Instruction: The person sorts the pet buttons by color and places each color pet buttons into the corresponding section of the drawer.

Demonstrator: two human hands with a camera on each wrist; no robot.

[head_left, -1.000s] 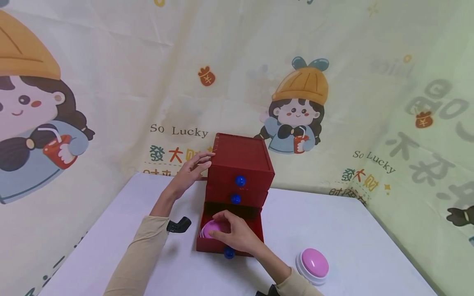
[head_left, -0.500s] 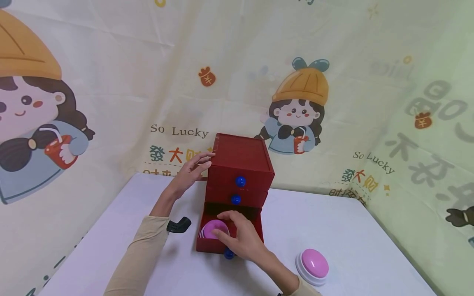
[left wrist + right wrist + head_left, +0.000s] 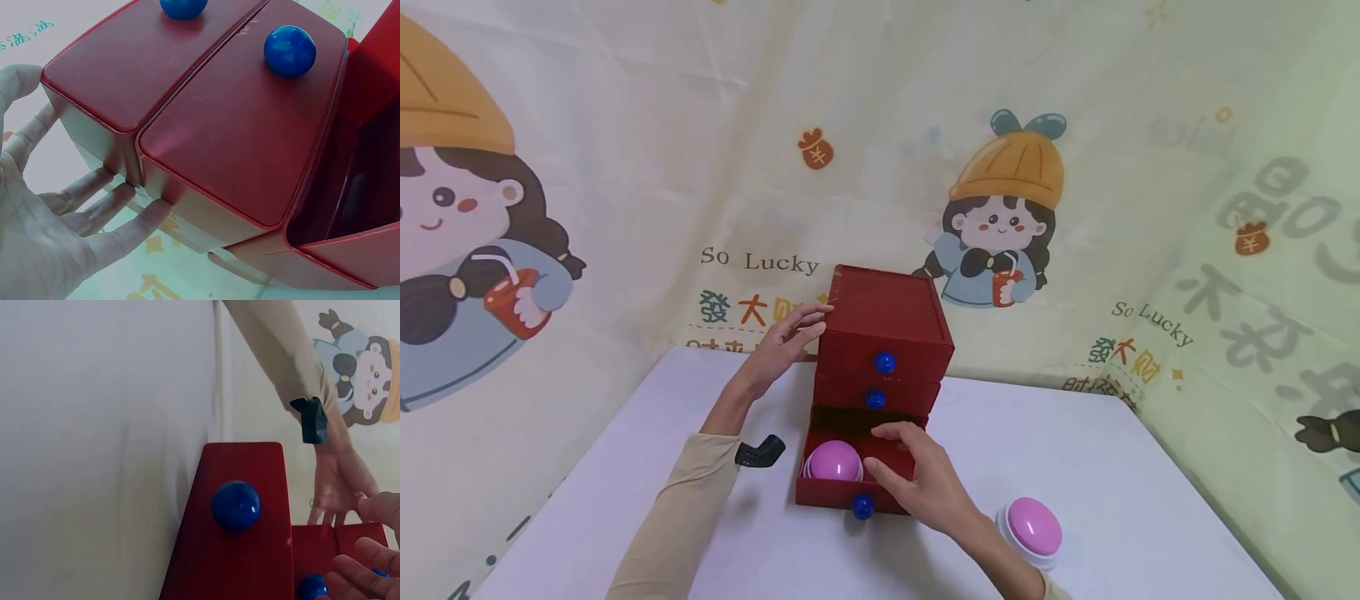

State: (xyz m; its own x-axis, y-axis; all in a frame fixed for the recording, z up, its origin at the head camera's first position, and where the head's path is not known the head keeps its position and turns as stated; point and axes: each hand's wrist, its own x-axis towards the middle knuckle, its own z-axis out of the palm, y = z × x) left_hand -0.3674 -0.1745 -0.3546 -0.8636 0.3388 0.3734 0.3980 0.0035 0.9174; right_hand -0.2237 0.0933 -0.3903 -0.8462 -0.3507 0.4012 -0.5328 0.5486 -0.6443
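Note:
A red drawer box (image 3: 887, 308) with blue ball knobs stands on the white table, its bottom drawer (image 3: 823, 493) pulled out. In the left part of that drawer lies a round pink and white push-button light (image 3: 835, 461). My left hand (image 3: 772, 354) rests its fingertips on the box's left side; the left wrist view shows its fingers (image 3: 128, 234) spread against the red side wall. Over the right part of the open drawer hovers my right hand (image 3: 928, 487), thumb and fingers apart, holding nothing. The right wrist view shows the drawer's front (image 3: 250, 562) with its blue knob (image 3: 235, 505).
A second pink and white push-button light (image 3: 1033, 529) sits on the table (image 3: 1075, 442) to the right of the box. Behind the table hangs a printed cloth (image 3: 865, 192). A black wrist-camera mount (image 3: 762, 452) sticks out from my left wrist.
My right hand has let go of the push-button light in the drawer and moved right, away from it. The left hand stays at the box's side. The view has shifted slightly.

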